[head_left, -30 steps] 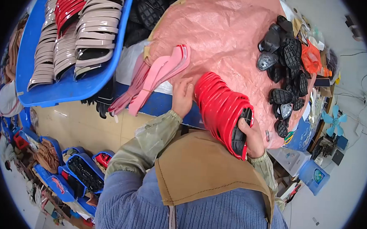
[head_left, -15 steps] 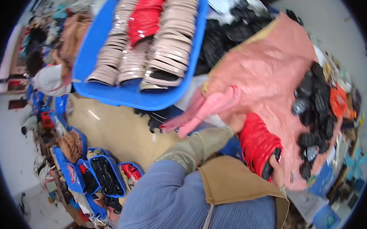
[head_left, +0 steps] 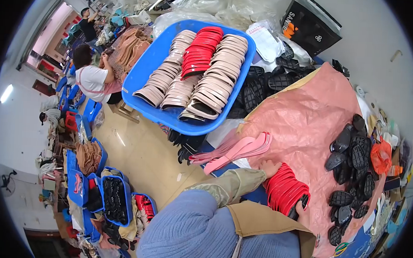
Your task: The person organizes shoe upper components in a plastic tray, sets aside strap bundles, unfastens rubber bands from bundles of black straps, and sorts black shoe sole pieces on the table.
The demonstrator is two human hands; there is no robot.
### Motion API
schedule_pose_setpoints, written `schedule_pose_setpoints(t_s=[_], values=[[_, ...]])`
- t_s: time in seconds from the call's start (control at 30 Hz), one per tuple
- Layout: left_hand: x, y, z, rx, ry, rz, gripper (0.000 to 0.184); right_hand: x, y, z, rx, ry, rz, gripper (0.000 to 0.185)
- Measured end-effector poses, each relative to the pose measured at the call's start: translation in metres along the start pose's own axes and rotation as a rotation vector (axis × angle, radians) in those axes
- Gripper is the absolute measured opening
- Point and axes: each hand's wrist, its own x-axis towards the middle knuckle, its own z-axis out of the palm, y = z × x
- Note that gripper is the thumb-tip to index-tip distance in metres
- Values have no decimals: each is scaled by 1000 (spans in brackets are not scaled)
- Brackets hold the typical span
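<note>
A row of glossy red shoe pieces [head_left: 283,188], packed one against another, stands on the table in front of my chest. My left hand [head_left: 270,168] is curled against its far end. At the near end, my right hand [head_left: 302,215] grips it by a dark piece; part of that hand is hidden. Together my hands hold the row from both ends. Beside my left hand lie long pink strips [head_left: 244,149], overlapping in a loose bundle. Under and beyond the red row spreads a wrinkled pink plastic sheet [head_left: 299,119].
A blue tub [head_left: 134,83] holds rows of beige and red shoe pieces. Black shoe soles [head_left: 353,154] lie on the sheet's right, with more behind it. A black box [head_left: 308,25] stands at the back. Blue bins [head_left: 116,196] line the left floor; a person in white [head_left: 91,80] works beyond.
The camera view has shifted, bringing more of the room and the back wall into sight. My hands remain at both ends of the red row, which appears slightly lower.
</note>
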Motion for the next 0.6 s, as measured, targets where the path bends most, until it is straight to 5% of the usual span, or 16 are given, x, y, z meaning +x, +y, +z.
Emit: schedule_pose_setpoints(t_s=[0.1,0.3,0.47,0.6], values=[[-11,3,4,-279,-88,12,76,-4,9,-24,91,1,12,33],[-25,6,-1,-293,-136,261,77,-5,21,-48,28,3,-64,33],[-32,-4,15,-331,-110,107,70,-20,18,-51,43,-16,-41,32],[-55,2,-5,-690,-43,248,60,-33,-16,-30,17,-32,-76,35]])
